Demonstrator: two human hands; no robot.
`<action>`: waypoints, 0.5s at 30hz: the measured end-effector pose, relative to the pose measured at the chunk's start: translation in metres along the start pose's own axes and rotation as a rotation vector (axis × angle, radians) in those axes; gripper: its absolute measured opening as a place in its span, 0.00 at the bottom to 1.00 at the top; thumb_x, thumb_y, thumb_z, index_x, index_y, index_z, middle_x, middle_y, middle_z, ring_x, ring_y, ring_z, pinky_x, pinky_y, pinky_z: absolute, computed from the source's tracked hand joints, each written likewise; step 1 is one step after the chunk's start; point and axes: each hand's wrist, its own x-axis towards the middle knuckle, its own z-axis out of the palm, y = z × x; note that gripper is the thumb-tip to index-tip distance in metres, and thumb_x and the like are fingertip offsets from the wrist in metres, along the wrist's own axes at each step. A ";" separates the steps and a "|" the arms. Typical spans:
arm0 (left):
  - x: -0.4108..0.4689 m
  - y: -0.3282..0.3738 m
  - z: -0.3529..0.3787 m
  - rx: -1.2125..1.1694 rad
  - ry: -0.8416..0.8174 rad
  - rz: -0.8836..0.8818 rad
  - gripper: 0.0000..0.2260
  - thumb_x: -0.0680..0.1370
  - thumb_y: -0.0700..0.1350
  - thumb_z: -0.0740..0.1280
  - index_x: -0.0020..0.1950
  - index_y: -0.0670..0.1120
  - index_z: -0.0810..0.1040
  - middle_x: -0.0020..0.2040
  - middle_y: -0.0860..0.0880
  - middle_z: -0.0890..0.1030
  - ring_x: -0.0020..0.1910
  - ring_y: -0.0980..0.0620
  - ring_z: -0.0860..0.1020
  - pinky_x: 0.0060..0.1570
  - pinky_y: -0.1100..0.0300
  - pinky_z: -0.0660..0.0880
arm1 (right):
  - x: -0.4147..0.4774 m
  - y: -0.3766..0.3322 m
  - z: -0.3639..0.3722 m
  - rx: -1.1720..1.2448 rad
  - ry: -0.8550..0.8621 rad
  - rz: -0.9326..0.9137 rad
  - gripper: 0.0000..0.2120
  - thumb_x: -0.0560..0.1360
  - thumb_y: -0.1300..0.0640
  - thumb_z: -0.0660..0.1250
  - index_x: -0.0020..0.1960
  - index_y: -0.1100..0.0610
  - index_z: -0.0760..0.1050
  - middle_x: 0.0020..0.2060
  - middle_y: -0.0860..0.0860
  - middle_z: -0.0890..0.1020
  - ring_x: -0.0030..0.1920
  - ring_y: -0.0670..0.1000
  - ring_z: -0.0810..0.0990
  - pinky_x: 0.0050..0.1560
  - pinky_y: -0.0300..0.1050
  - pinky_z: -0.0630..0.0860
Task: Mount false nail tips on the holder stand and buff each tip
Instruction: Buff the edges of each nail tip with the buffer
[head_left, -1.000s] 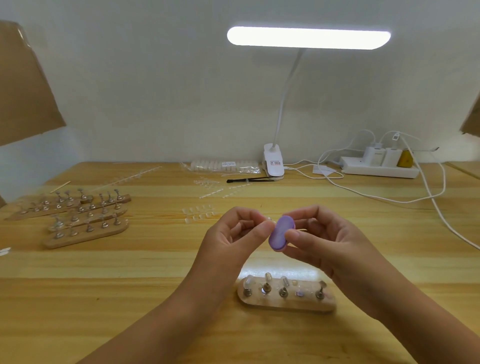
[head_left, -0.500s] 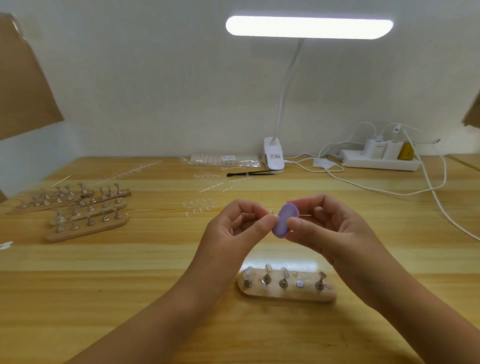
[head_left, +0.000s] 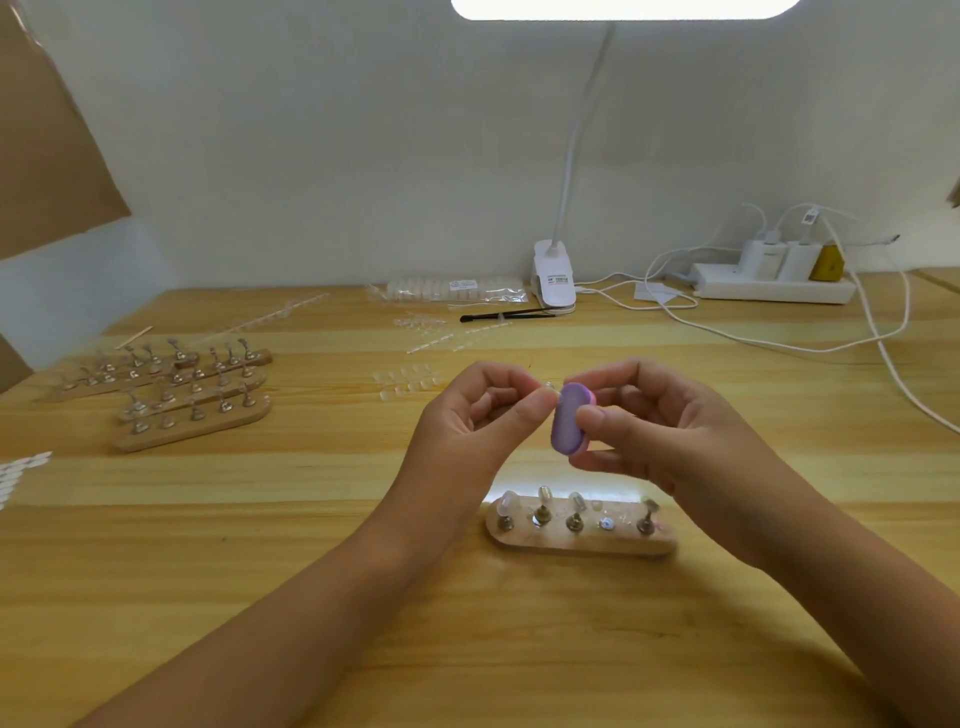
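Observation:
My right hand (head_left: 654, 421) pinches a small purple oval buffer (head_left: 567, 420) between thumb and fingers, held upright above the table. My left hand (head_left: 478, 421) pinches a tiny clear nail tip on its peg (head_left: 549, 385) against the buffer's upper left edge; most of the tip is hidden by my fingers. Below my hands lies a wooden holder stand (head_left: 582, 540) with several metal pegs, some carrying clear nail tips. One peg spot on it holds only a flat magnet base.
Several more wooden holder stands (head_left: 192, 410) lie at the left. Loose clear nail tips (head_left: 405, 382), a bag of tips (head_left: 452, 288) and black tweezers (head_left: 509, 313) sit toward the back. A clamp lamp (head_left: 553, 278), a power strip (head_left: 774, 288) and white cables (head_left: 883, 338) fill the back right.
Both hands rose slightly and stayed together. The buffer turned more upright and shifted against the tip held by my left hand. The view tilted downward.

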 end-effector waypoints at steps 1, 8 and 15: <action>0.000 0.000 0.000 0.005 -0.006 0.001 0.09 0.71 0.50 0.71 0.47 0.48 0.79 0.45 0.48 0.83 0.52 0.49 0.82 0.60 0.59 0.77 | 0.000 0.000 0.000 0.002 -0.002 0.002 0.13 0.66 0.52 0.74 0.50 0.51 0.83 0.46 0.52 0.85 0.46 0.50 0.85 0.45 0.40 0.81; 0.000 0.000 0.001 0.020 -0.027 0.012 0.08 0.72 0.49 0.71 0.48 0.48 0.79 0.42 0.53 0.82 0.45 0.58 0.80 0.52 0.68 0.75 | -0.001 -0.004 -0.002 -0.069 -0.022 -0.015 0.14 0.68 0.49 0.72 0.54 0.47 0.84 0.50 0.51 0.85 0.50 0.48 0.84 0.46 0.37 0.80; 0.000 0.001 0.000 0.046 -0.030 0.002 0.11 0.71 0.50 0.72 0.50 0.48 0.79 0.44 0.52 0.84 0.47 0.58 0.81 0.50 0.70 0.75 | 0.001 -0.001 -0.002 -0.062 0.005 -0.026 0.16 0.67 0.49 0.73 0.55 0.49 0.83 0.50 0.54 0.85 0.49 0.50 0.84 0.48 0.38 0.80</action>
